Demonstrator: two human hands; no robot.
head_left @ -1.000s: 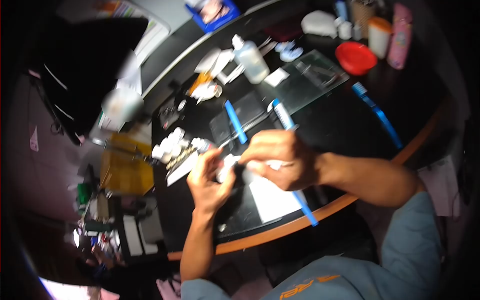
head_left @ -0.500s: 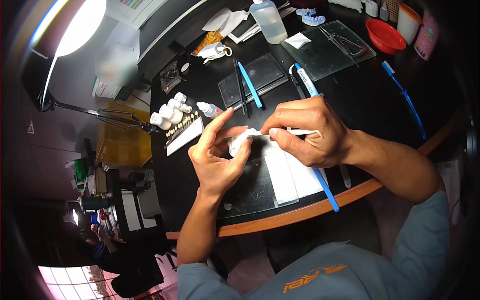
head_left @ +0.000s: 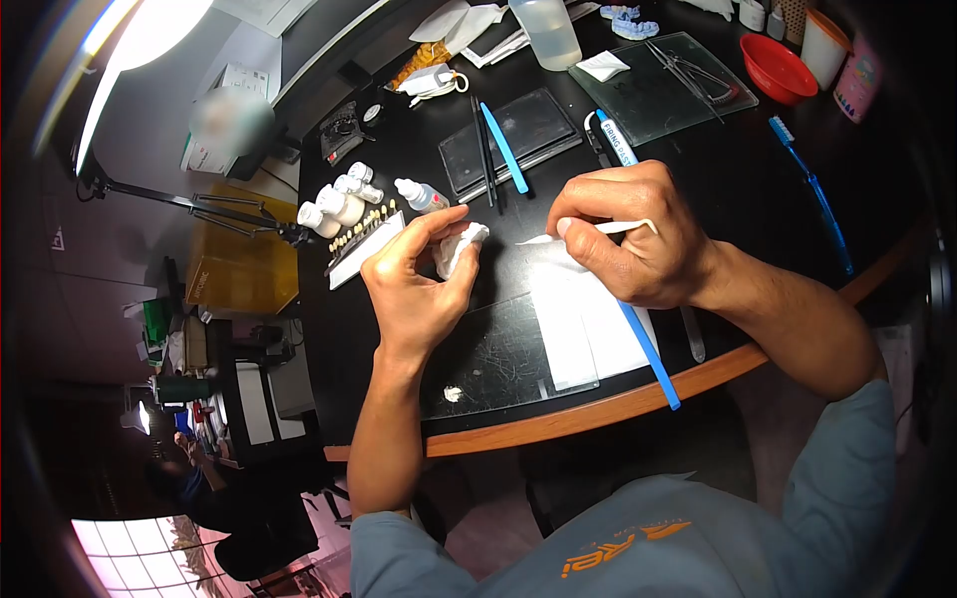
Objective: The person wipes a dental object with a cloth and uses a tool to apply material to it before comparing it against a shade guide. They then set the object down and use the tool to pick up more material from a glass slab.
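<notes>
My left hand [head_left: 414, 284] pinches a crumpled white tissue [head_left: 461, 251] between the thumb and fingers. In my right hand [head_left: 638, 234] is a slim white tool with a thin pointed tip [head_left: 538, 240], held like a pen; its kind is not clear. The tip points left toward the tissue, with a gap between them. Beneath the hands lie a glass plate [head_left: 498, 349] and a white paper sheet [head_left: 563, 334]. A small white lump [head_left: 454, 395] rests on the plate's left part.
Left of my hands stand white jars [head_left: 342, 204], a shade-tab strip [head_left: 364, 249] and a dropper bottle [head_left: 421, 195]. Beyond are a dark flat case [head_left: 538, 135] with a blue stick [head_left: 503, 148], and a firing paste syringe [head_left: 617, 138]. A toothbrush [head_left: 812, 194] and red bowl [head_left: 778, 68] are right.
The tool's tip has come away from the tissue, and my hands have moved apart. My left hand shifted slightly left. The lump on the plate is now uncovered.
</notes>
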